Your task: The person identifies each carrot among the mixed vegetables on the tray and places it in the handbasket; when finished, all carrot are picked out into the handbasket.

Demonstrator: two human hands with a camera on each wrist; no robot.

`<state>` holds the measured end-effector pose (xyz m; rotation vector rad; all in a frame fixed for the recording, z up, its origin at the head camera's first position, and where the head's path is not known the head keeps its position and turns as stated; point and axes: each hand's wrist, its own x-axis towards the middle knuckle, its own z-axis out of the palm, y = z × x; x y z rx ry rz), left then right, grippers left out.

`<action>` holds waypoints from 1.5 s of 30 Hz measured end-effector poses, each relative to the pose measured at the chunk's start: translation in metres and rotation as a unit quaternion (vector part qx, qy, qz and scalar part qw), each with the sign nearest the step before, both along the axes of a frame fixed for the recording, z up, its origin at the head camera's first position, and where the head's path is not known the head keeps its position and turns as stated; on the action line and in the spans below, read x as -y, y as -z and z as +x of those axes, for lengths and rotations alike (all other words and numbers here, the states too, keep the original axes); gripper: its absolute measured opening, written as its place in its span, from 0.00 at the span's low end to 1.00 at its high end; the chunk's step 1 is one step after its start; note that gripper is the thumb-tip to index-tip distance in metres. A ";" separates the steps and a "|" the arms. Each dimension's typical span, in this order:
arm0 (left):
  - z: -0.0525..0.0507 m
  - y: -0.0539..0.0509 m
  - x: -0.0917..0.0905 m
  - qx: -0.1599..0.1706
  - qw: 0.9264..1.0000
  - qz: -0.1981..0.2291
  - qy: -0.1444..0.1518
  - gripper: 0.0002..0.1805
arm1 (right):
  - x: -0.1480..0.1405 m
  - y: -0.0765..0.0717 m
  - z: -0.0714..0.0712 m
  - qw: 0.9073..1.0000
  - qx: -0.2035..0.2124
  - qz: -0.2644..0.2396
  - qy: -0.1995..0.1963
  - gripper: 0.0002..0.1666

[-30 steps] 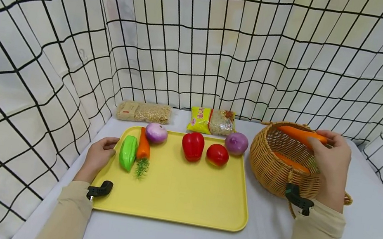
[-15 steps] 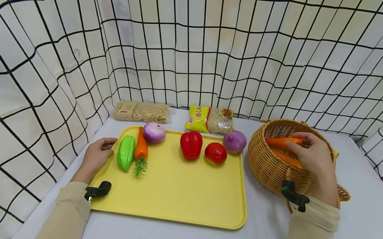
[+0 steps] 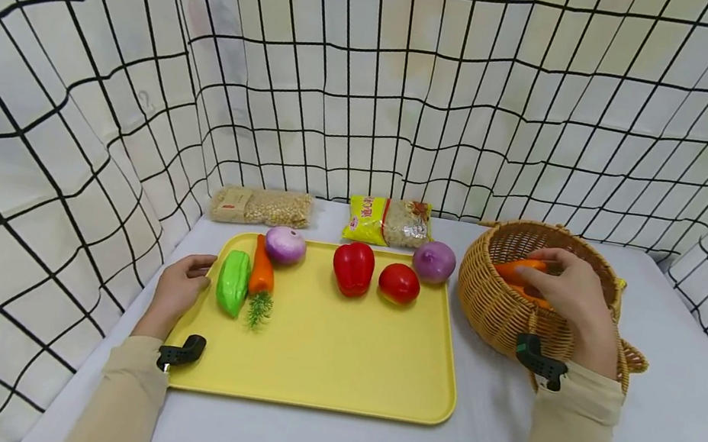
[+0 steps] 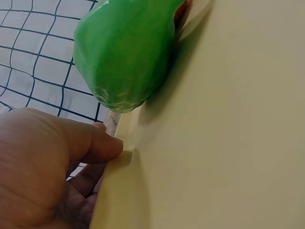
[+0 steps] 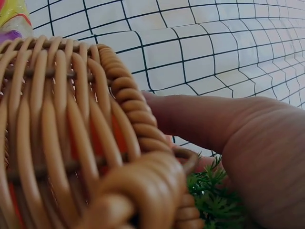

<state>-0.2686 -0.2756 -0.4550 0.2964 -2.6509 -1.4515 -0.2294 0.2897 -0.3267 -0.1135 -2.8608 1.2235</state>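
My right hand [image 3: 575, 291] is inside the wicker basket [image 3: 485, 315], its thumb and fingers gripping an orange carrot [image 3: 515, 268]. A second orange carrot [image 3: 535, 299] lies under it. In the right wrist view, the basket's rim [image 5: 138, 109] hides the fingertips and most of the held carrot; green leaves [image 5: 214, 195] show below the thumb. My left hand [image 3: 176, 293] holds the left edge of the yellow tray [image 3: 346, 359], thumb on top of the rim in the left wrist view. Beside that hand lies a lobed green vegetable [image 3: 233, 282], with a leafy-topped carrot [image 3: 262, 272] next to it.
On the tray are a purple-white onion [image 3: 285, 245], a red bell pepper [image 3: 352, 269] and a tomato [image 3: 399, 284]. A purple onion [image 3: 434, 262] sits at its back right corner. Behind stand a bag of grains [image 3: 262, 207] and a yellow packet [image 3: 388, 222]. Black-lined netting [image 3: 373, 100] surrounds the table.
My right hand has moved left and down, lowering the carrot from above the basket's rim into the basket. My left hand has stayed on the tray's edge.
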 end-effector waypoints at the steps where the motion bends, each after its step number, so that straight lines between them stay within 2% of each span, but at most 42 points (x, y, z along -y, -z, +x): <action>1: 0.000 0.000 0.000 0.001 1.000 0.000 0.000 0.25 | 0.001 0.000 0.000 1.000 -0.002 0.004 -0.001 0.37; 12: -0.001 0.000 0.000 0.001 1.000 -0.008 -0.001 0.25 | 0.002 -0.001 -0.002 1.000 0.017 0.020 -0.011 0.38; 19: -0.001 0.002 0.002 0.002 1.000 -0.001 -0.002 0.25 | 0.003 0.002 -0.003 0.999 0.001 0.045 0.002 0.35; 29: -0.002 0.002 0.001 -0.001 1.000 -0.002 -0.004 0.25 | 0.002 0.001 -0.002 0.998 -0.026 0.047 0.018 0.33; 38: -0.002 0.001 0.000 0.003 1.000 0.004 -0.001 0.25 | 0.004 -0.010 0.009 0.999 -0.034 0.036 0.022 0.38; 45: -0.001 0.001 0.000 0.004 1.000 0.000 -0.003 0.25 | 0.010 -0.020 0.016 0.998 -0.060 0.027 0.017 0.38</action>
